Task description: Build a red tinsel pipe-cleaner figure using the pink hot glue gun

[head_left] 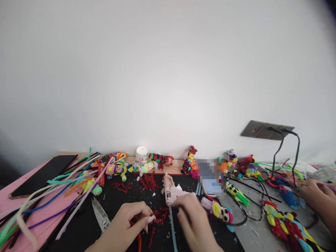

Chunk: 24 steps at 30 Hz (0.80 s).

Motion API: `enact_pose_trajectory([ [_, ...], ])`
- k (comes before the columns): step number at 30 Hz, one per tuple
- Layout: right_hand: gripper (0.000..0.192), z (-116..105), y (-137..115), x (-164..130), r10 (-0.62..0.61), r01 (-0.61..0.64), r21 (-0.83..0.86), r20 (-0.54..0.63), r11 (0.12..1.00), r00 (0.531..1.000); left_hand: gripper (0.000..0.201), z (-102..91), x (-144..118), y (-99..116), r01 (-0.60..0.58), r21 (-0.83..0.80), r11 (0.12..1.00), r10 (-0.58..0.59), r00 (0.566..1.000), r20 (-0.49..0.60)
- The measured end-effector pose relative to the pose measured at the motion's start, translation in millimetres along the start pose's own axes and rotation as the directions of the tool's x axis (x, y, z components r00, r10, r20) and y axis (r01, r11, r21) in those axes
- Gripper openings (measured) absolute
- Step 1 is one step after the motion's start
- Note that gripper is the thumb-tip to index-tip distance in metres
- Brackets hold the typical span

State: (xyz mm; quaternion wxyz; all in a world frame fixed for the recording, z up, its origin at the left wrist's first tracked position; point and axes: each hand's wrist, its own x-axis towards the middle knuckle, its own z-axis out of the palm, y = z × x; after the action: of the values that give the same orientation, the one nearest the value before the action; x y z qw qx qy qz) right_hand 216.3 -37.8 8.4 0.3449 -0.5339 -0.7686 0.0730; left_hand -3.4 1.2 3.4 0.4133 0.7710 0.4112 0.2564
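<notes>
— What is held in the right hand [193,218]?

— The pink glue gun [172,192] is gripped by its handle, the fingers being closed round it; its nozzle is pointed away toward the wall, and a glue stick [173,229] is seen trailing from its back end toward the camera.

— And the left hand [128,224]?

— A small white piece [151,219] is pinched between thumb and fingertips, just beside a red pipe-cleaner scrap [159,215] (whether the scrap itself is touched cannot be told). Both hands are kept low over the black mat [78,232].

— What is laid around them?

— Scissors [101,214] are seen to the left of the left hand on the mat. More red scraps [149,181] are scattered behind the gun. Long loose pipe cleaners [52,196] are spread over a pink sheet [39,210], where a dark phone [43,175] is also lying. A white cup [142,155] and finished pipe-cleaner figures [190,161] are lined up along the wall. Another person's hand [319,196] is seen at the far right, among more figures.
</notes>
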Motion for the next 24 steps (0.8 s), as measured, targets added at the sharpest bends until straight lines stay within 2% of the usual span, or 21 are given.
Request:
enact_pose_trajectory([
  [2,0.024,-16,21,2,0.224,-0.24,-0.116,-0.131,0.964,0.966,0.025,-1.8,1,-1,-0.017,-0.007,1.0,0.017,0.999,-0.027],
  [4,0.035,-27,44,1,0.347,-0.396,-0.26,-0.213,0.881,0.913,0.024,-3.1,1,-2,-0.022,0.007,1.0,0.022,0.999,-0.041],
  [7,0.049,-33,69,-2,0.507,-0.551,-0.367,-0.216,0.75,0.834,0.024,-3.7,1,-1,-0.021,0.035,0.999,0.023,0.999,-0.049],
  [10,0.059,-31,77,-6,0.587,-0.598,-0.406,-0.168,0.691,0.792,0.023,-3.5,1,-2,-0.029,0.038,0.999,0.03,0.999,-0.043],
  [13,0.064,-30,76,-7,0.617,-0.612,-0.426,-0.146,0.666,0.773,0.023,-3.8,2,-4,-0.03,0.042,0.999,0.032,0.999,-0.039],
  [20,0.063,-35,83,-7,0.579,-0.602,-0.404,-0.194,0.688,0.792,0.022,-5.4,1,-3,-0.035,0.032,0.999,0.037,0.998,-0.047],
  [24,0.063,-39,89,-7,0.575,-0.593,-0.412,-0.182,0.692,0.798,0.022,-6.6,1,-1,-0.037,0.025,0.999,0.038,0.998,-0.047],
])
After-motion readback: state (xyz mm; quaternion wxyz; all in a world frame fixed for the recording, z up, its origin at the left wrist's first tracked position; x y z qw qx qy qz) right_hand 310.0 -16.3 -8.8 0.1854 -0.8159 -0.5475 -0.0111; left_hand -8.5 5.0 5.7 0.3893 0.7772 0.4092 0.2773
